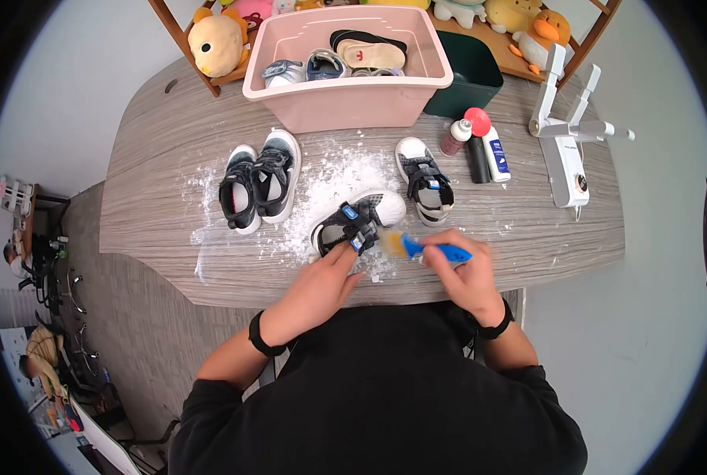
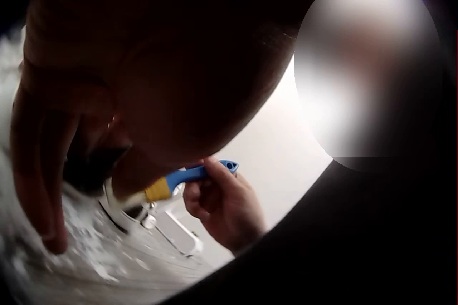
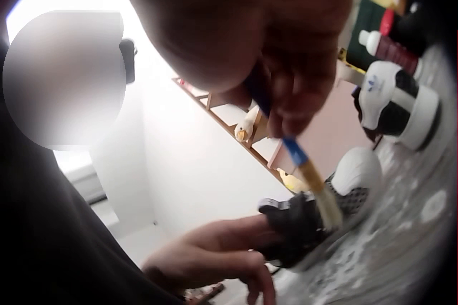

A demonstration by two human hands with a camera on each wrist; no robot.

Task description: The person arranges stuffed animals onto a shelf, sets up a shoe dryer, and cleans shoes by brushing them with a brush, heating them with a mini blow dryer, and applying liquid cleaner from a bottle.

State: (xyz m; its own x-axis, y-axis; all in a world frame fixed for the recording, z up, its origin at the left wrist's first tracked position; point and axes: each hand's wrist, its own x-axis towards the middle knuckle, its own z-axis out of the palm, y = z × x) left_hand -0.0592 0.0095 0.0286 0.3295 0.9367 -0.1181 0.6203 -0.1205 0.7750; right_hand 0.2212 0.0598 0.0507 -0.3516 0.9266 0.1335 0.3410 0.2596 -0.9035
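Observation:
A black-and-white shoe with two straps (image 1: 381,210) lies on the white-powdered table. My left hand (image 1: 323,277) rests its extended fingers against the near side of this shoe, by the straps, with the thumb apart. My right hand (image 1: 468,273) grips the blue handle of a brush (image 1: 401,245). In the right wrist view the pale bristles (image 3: 330,212) overlap the side of the shoe near its toe. A matching shoe (image 1: 424,180) stands behind, to the right. The left wrist view shows my left fingers dark and close, with the brush (image 2: 172,183) beyond.
A dark pair of shoes (image 1: 258,180) stands left of the powder (image 1: 341,174). At the back are a pink bin (image 1: 345,107) with shoes and insoles, and a green bin (image 1: 468,79). Several bottles (image 1: 496,154) and a white folding device (image 1: 567,170) stand to the right.

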